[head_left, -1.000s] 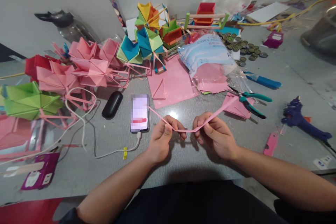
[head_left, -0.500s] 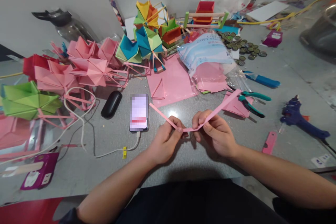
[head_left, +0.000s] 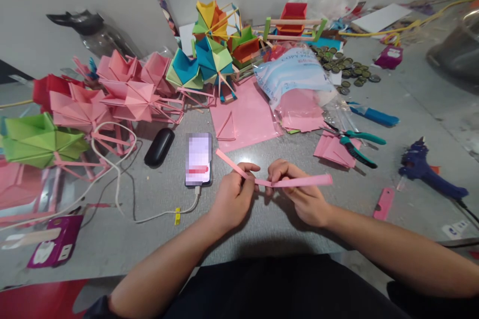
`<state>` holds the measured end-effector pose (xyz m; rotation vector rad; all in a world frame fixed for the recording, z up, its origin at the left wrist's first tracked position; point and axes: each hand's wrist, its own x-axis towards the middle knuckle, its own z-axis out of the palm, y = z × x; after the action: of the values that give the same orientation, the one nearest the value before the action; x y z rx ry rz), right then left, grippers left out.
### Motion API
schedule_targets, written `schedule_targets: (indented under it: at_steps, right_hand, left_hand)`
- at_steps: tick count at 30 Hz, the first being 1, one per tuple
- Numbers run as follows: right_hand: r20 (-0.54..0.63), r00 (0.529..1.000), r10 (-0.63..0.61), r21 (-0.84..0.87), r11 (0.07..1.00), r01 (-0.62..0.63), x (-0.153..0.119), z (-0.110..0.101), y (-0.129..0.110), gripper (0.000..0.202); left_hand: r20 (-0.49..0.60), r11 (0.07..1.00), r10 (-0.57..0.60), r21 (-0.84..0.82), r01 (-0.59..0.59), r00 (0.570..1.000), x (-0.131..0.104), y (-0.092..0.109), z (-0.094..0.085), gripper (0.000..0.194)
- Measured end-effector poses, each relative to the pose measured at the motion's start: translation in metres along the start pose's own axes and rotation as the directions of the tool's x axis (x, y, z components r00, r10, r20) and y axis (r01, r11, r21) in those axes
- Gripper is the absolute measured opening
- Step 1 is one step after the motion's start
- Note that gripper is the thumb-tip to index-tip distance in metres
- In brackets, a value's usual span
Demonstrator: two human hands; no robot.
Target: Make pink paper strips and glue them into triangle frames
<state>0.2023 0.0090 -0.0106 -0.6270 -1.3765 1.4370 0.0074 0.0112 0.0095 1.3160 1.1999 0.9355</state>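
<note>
Over one bench, the left hand and right hand pinch one bent pink paper strip near one smartphone

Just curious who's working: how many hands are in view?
2: the left hand, nearer the phone, and the right hand, nearer the pliers, both on one bent pink strip. No others show.

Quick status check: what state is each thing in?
Pink paper strip: bent in two places
Left hand: holding the strip
Right hand: holding the strip
Phone: screen lit, cable plugged in
Pliers: handles spread
Black case: closed
Glue gun: lying down; power unclear
</note>
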Motion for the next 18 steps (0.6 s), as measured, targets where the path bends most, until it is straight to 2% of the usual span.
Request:
schedule_targets:
  at_steps: [4, 7, 10, 12, 15, 18]
  right_hand:
    - [0.008, 0.995, -0.098, -0.256, 0.962, 0.097, 0.001, 0.001, -0.003, 0.007]
    - [0.021, 0.984, -0.177, -0.475, 0.864, 0.166, 0.003, 0.002, -0.004, 0.009]
    - [0.034, 0.978, -0.205, -0.578, 0.795, 0.187, 0.005, -0.001, -0.001, 0.012]
    - [0.105, 0.967, -0.234, -0.590, 0.768, 0.249, 0.006, -0.005, 0.000, 0.012]
    - [0.272, 0.920, -0.284, -0.589, 0.706, 0.392, 0.008, -0.012, 0.001, 0.015]
    - [0.381, 0.885, -0.270, -0.602, 0.654, 0.458, 0.009, -0.015, -0.002, 0.018]
  left_hand:
    - [-0.049, 0.996, -0.054, -0.074, 0.050, 0.997, 0.005, 0.002, -0.002, 0.017]
    - [-0.060, 0.991, -0.080, -0.110, 0.073, 0.995, 0.009, 0.005, -0.004, 0.015]
    - [-0.042, 0.988, -0.105, -0.121, 0.099, 0.994, 0.011, 0.008, -0.006, 0.015]
    - [-0.029, 0.985, -0.110, -0.139, 0.105, 0.994, 0.011, 0.009, -0.007, 0.016]
    - [-0.027, 0.978, -0.118, -0.175, 0.112, 0.993, 0.012, 0.007, -0.008, 0.019]
    - [-0.028, 0.972, -0.139, -0.195, 0.131, 0.990, 0.013, 0.005, -0.008, 0.019]
